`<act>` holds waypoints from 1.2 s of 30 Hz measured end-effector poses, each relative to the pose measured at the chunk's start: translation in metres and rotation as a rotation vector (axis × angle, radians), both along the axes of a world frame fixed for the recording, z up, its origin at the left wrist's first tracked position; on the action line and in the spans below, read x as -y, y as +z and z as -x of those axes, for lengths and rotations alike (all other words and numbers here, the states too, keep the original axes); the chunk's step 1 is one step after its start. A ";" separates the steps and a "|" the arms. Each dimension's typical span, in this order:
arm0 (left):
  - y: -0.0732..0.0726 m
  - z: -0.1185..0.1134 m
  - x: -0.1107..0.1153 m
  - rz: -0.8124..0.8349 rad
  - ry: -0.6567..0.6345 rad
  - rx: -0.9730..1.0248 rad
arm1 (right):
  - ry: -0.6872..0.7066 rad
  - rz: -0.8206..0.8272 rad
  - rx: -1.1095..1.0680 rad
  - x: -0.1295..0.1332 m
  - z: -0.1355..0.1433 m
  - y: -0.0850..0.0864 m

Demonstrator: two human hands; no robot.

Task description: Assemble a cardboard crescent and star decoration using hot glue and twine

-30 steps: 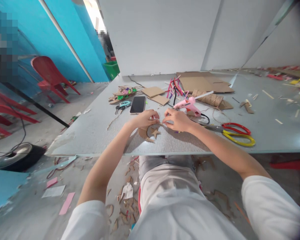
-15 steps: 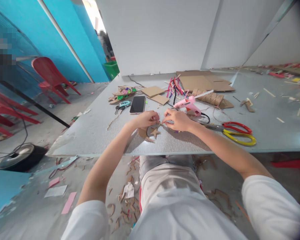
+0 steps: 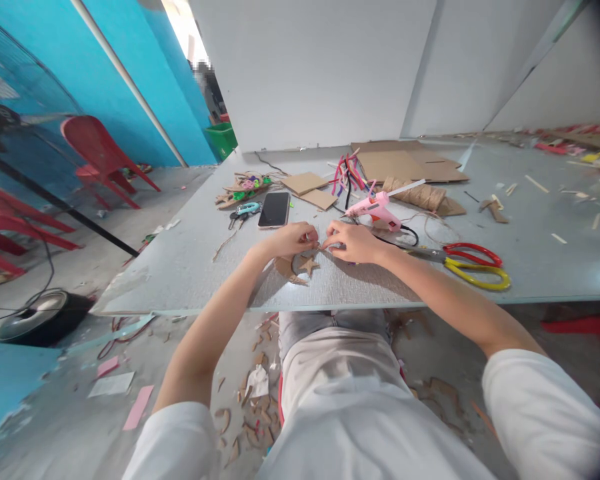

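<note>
My left hand [image 3: 300,235] and my right hand [image 3: 347,241] meet close above the table, fingers pinched together. Between their fingertips is a thin tan strand [image 3: 320,247] that looks like twine; its ends are hidden by the fingers. Just below the left hand lies a brown crescent moon shape [image 3: 285,268], partly covered by that hand. A small tan star [image 3: 309,265] sits in the crescent's hollow. Beyond my right hand a pink glue gun [image 3: 377,210] rests on its side with a glue stick poking out.
Scissors [image 3: 475,265] with red and yellow handles lie right of my right forearm. A phone [image 3: 274,209], keys [image 3: 237,219], cardboard squares [image 3: 305,183], pipe cleaners [image 3: 347,175] and a twine roll [image 3: 417,193] lie farther back. The table's front edge [image 3: 180,312] runs beneath my forearms.
The view has shifted very slightly. Both hands stay at the same spot with the strand between the fingertips; only small finger movement shows. The crescent and star have not visibly moved.
</note>
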State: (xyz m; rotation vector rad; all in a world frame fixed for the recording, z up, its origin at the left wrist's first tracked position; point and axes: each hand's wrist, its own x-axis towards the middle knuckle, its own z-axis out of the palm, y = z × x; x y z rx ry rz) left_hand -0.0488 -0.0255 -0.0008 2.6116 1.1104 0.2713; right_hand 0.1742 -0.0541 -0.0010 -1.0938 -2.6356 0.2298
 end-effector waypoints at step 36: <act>0.018 0.011 -0.005 0.459 0.245 0.728 | -0.178 -0.112 -0.459 -0.010 -0.001 -0.007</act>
